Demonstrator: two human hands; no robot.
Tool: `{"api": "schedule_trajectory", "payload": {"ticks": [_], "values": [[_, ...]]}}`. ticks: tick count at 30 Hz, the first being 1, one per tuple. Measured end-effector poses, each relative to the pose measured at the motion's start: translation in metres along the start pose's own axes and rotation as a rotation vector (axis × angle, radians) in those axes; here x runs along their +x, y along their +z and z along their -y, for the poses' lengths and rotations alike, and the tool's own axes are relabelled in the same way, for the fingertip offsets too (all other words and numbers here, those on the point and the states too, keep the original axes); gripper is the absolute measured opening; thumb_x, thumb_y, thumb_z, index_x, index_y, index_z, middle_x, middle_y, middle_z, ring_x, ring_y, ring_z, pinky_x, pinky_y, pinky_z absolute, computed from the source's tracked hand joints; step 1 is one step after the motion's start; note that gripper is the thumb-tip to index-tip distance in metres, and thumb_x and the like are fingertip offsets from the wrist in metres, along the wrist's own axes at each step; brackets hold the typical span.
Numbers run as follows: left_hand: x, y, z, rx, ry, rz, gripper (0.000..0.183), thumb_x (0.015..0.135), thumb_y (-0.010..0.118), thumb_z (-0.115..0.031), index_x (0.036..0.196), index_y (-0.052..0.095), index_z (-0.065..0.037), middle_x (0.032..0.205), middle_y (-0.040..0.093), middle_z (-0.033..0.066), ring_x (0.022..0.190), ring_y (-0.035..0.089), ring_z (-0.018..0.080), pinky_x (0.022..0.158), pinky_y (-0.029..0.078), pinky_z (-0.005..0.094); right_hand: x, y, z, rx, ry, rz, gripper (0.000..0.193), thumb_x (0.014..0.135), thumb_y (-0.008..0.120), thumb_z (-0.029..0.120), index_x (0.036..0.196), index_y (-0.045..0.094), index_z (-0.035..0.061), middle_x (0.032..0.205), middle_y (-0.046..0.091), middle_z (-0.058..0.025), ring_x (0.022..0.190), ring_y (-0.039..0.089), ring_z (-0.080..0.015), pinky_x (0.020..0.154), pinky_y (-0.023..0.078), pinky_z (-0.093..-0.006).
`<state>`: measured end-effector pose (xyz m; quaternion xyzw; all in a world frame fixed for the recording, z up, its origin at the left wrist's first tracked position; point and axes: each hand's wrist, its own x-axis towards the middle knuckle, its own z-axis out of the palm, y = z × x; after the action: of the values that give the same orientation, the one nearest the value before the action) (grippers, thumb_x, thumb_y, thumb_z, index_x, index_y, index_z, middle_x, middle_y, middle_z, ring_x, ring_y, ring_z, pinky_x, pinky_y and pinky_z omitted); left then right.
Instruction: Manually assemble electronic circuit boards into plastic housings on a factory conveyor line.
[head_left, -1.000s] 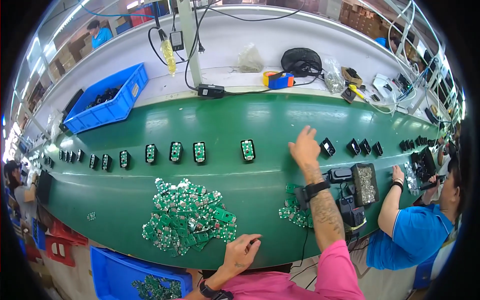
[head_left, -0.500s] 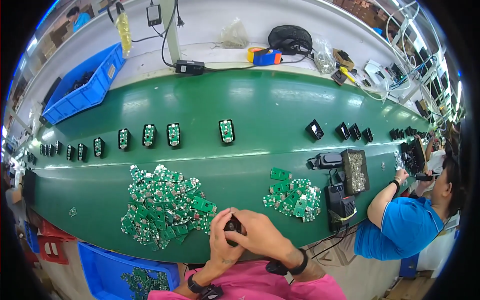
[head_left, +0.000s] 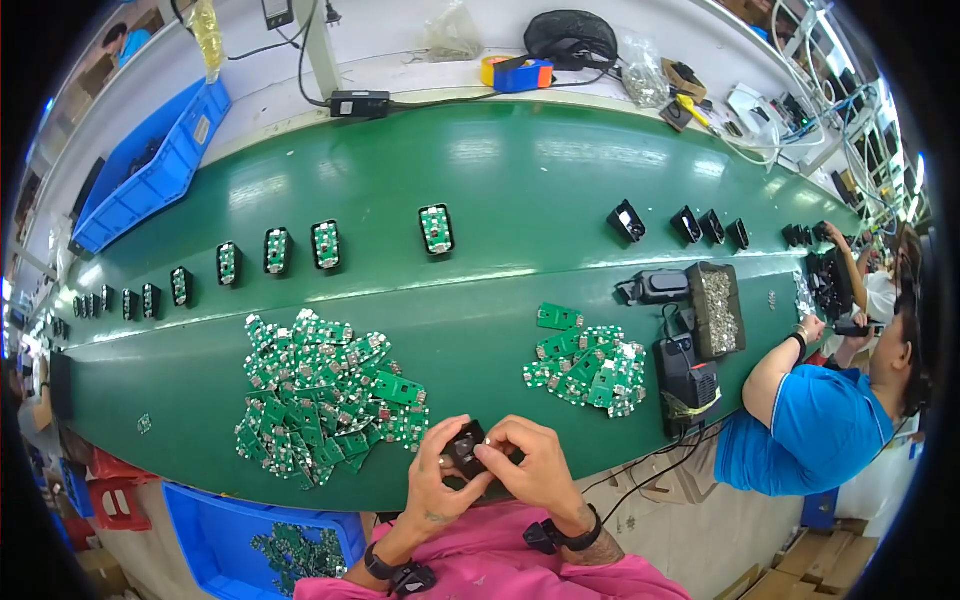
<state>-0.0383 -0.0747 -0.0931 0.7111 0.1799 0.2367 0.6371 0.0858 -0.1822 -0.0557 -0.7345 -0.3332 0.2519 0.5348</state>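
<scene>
Close to my body at the table's near edge, my left hand grips a small black plastic casing with its open side turned up. My right hand has its thumb and fingertips pinched together at the casing's opening; anything between them is too small to make out. Left of my hands lies a large heap of green circuit boards. A smaller pile of green circuit boards is to the right. Beyond them stands a row of black casings with boards in them, the nearest a filled casing.
Empty black casings stand at the right. Nearby are a tray of small metal parts and a black corded device. A blue bin sits far left, another blue bin below the edge. A person in blue works at right.
My hands have drawn slightly apart, and the casing's open side now shows. My right fingers have moved from around the casing to its opening. The view has shifted a little.
</scene>
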Motion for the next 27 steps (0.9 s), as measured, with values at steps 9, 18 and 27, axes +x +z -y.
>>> {"api": "schedule_trajectory", "payload": {"ticks": [9, 18, 27], "values": [[0.006, -0.01, -0.008, -0.157, -0.196, -0.027, 0.01, 0.079, 0.067, 0.006, 0.089, 0.065, 0.005, 0.135, 0.041, 0.0179, 0.1, 0.06, 0.0207, 0.078, 0.06, 0.0327, -0.005, -0.021, -0.004, -0.424, -0.063, -0.414, 0.035, 0.081, 0.075, 0.011, 0.112, 0.064, -0.0031, 0.084, 0.058, -0.0114, 0.073, 0.06, -0.0254, 0.063, 0.049, -0.0341], [0.008, -0.01, -0.008, -0.352, -0.19, -0.093, 0.005, 0.085, 0.067, 0.008, 0.089, 0.064, 0.009, 0.137, 0.041, 0.0185, 0.094, 0.064, 0.0197, 0.076, 0.062, 0.0322, -0.054, -0.016, -0.013, -0.897, -0.248, -0.144, 0.06, 0.078, 0.079, 0.04, 0.124, 0.062, 0.0048, 0.108, 0.055, -0.0119, 0.1, 0.052, -0.0282, 0.079, 0.043, -0.0429], [0.014, -0.008, -0.015, -0.32, -0.355, -0.047, 0.012, 0.094, 0.061, -0.003, 0.101, 0.069, 0.004, 0.133, 0.047, 0.0137, 0.09, 0.065, 0.0161, 0.067, 0.062, 0.0278, -0.062, -0.039, -0.048, -0.807, -0.608, 0.164, 0.034, 0.082, 0.073, 0.02, 0.115, 0.069, 0.0121, 0.124, 0.059, -0.0054, 0.106, 0.055, -0.022, 0.079, 0.043, -0.0374]]}}
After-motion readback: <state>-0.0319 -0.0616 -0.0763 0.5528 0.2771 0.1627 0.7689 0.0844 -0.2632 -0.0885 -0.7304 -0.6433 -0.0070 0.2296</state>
